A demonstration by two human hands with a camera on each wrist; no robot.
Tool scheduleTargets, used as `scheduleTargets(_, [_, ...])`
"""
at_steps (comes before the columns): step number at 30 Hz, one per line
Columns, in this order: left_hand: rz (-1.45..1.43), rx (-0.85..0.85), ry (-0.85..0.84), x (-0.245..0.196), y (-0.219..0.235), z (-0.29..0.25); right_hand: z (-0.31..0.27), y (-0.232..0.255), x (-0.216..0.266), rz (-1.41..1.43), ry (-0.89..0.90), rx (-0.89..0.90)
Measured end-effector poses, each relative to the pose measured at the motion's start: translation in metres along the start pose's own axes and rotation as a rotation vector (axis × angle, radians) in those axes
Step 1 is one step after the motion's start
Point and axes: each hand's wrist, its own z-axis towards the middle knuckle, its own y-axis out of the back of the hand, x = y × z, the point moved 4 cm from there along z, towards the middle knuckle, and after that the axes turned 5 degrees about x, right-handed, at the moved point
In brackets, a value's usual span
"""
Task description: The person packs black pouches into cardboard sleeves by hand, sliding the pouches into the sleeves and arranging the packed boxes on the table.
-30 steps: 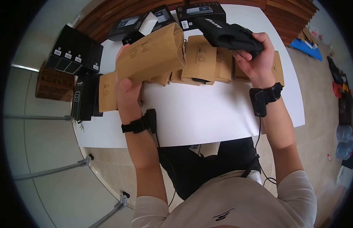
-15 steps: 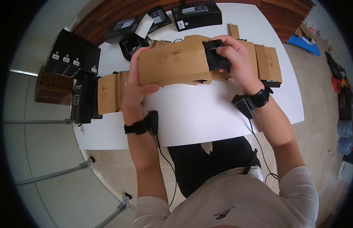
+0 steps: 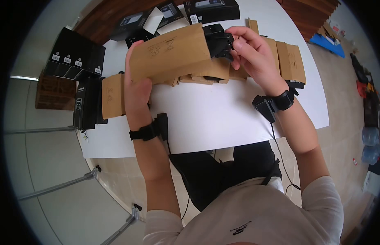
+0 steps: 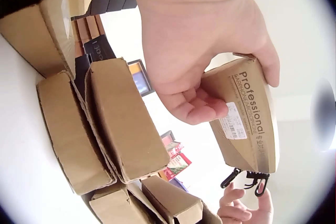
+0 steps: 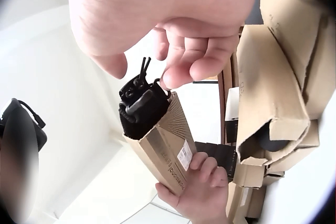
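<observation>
A brown cardboard box [image 3: 169,55], printed "Professional earphone/microphone", is gripped by my left hand [image 3: 137,87]; its thumb and fingers wrap the closed end. The box is lifted over the table, its open end to the right. Out of that end sticks a black item with clips and thin cords [image 5: 142,106]; most of it is hidden inside. My right hand [image 3: 257,55] is right at the protruding end. In the right wrist view its thumb stands apart from its loosely bent fingers, one fingertip close to a cord loop.
Several brown boxes [image 3: 291,61] stand on the white table [image 3: 206,118] behind my hands. Black printed boxes [image 3: 212,10] are at the back, and a stack of black boxes [image 3: 77,53] is at the left. Cables run from both wrist cameras.
My right hand has brought the black item from the upper right to the box's open end, and it now sits mostly inside. The right fingers have loosened. The box has shifted left and up.
</observation>
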Motion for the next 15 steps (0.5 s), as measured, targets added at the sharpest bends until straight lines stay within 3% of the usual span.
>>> scheduleTargets(2, [0.069,-0.037,0.033,0.002,0.002,-0.002,0.000,-0.009,0.002,-0.053,-0.027,-0.022])
scheduleTargets(4, [0.457,0.067,0.024,0.001,0.002,-0.001,-0.003,-0.011,-0.003,-0.112,-0.063,-0.017])
scheduleTargets(5, [0.457,0.067,0.019,0.001,0.003,-0.001,-0.004,-0.013,-0.005,-0.174,-0.095,-0.011])
scheduleTargets(7, [0.100,0.079,0.089,0.006,0.003,-0.004,-0.005,-0.015,-0.011,-0.125,-0.108,-0.036])
scheduleTargets(9, [0.143,0.095,0.054,0.004,0.004,-0.002,-0.004,-0.015,-0.011,-0.299,-0.013,0.007])
scheduleTargets(13, [0.253,0.147,0.035,0.006,0.006,-0.003,-0.006,-0.016,-0.011,-0.371,0.005,-0.025])
scheduleTargets(15, [0.162,0.110,0.092,0.005,0.000,-0.003,-0.005,-0.016,-0.012,-0.384,0.032,-0.043])
